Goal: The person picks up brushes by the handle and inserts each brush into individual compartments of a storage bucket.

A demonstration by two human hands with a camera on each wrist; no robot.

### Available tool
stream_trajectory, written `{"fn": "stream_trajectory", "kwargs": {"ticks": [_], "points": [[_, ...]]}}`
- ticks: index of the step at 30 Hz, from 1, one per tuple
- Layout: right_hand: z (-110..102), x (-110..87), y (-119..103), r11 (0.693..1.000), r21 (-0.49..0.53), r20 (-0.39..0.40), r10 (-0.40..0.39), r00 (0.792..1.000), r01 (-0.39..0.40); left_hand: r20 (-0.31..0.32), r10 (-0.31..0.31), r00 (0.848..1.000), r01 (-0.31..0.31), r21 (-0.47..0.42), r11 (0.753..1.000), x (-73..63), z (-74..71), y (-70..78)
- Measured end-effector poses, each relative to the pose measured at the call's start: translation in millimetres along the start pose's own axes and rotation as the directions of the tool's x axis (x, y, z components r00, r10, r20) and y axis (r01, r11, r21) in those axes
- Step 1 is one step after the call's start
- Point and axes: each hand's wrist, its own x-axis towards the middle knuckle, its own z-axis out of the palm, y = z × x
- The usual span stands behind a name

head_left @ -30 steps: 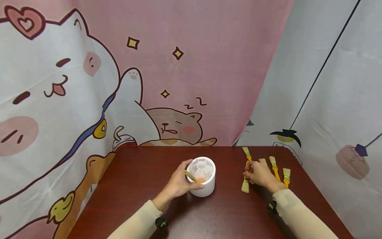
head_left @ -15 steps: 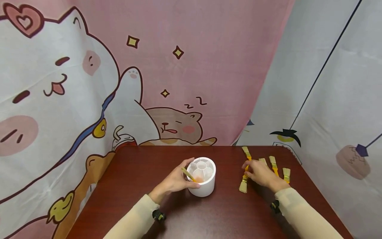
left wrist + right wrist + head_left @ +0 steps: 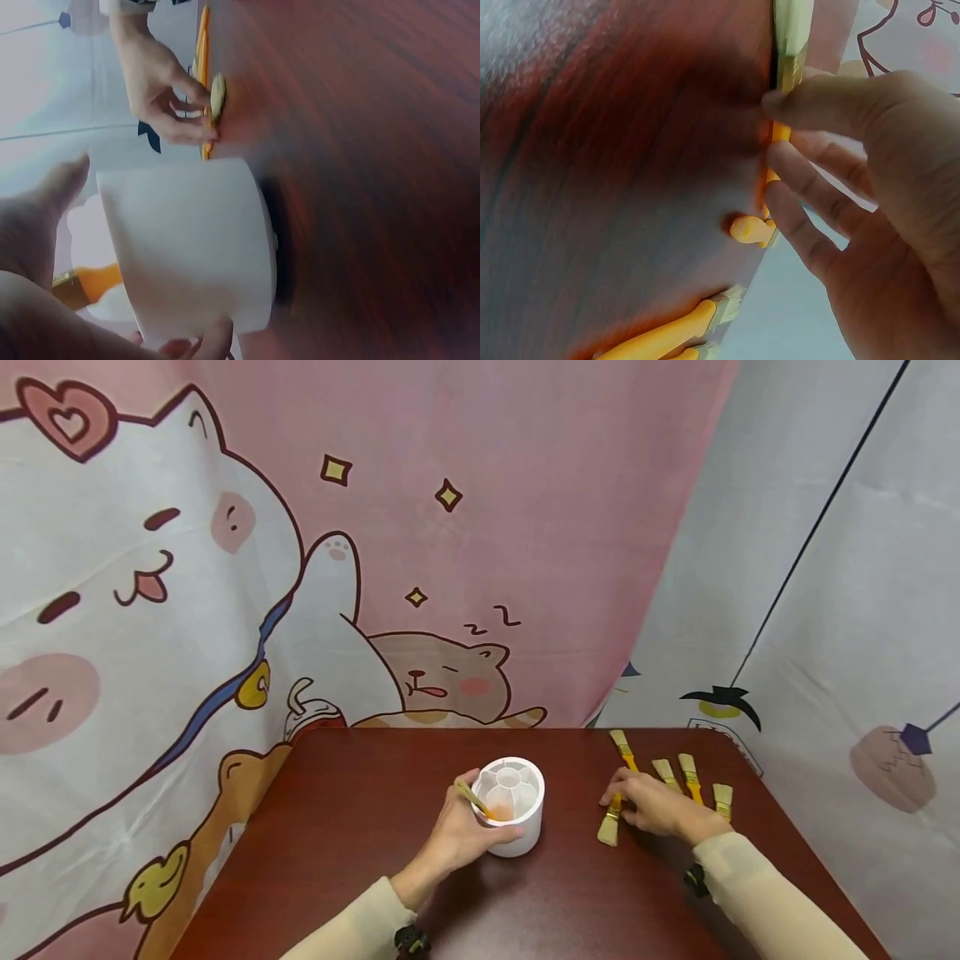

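The right hand (image 3: 658, 803) pinches a brush (image 3: 612, 812) low at the table (image 3: 360, 793). Its hairs (image 3: 607, 834) have swung a bit toward the white cup (image 3: 532, 823), so pick-up seems begun. The left hand (image 3: 454, 837) grips the cup, where another brush (image 3: 469, 794) leans.

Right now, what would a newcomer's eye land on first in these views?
Probably the huge white cartoon cat filling the left of the backdrop in the head view. Next, the white container in the middle of the table, gripped by the left hand, a bristle-up brush leaning out. Then the right hand, pinching a yellow-handled brush farther right.
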Motion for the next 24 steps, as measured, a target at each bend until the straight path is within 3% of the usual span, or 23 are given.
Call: {"fn": "stream_trajectory", "kwargs": {"ticks": [5, 14, 19, 24], "points": [[3, 1.4, -1, 1.000, -0.002, 0.012, 0.008, 1.000, -0.008, -0.041, -0.009, 0.999, 0.010, 0.008, 1.000, -1.7, 5.0, 5.6], [6, -0.3, -5, 1.000, -0.012, -0.009, -0.009, 1.000, 0.009, -0.041, 0.004, 0.999, -0.004, 0.005, 1.000, -1.5, 4.9, 0.3], [7, 0.0, -7, 0.998, -0.069, -0.049, -0.002, 0.999, -0.001, 0.058, 0.012, 0.998, -0.008, -0.062, 0.998, 6.2, -4.1, -8.0], [9, 0.3, -8, 0.995, -0.097, -0.077, -0.005, 0.997, -0.003, 0.206, 0.048, 0.977, -0.026, -0.107, 0.994, 17.1, -18.1, -18.8]]}}
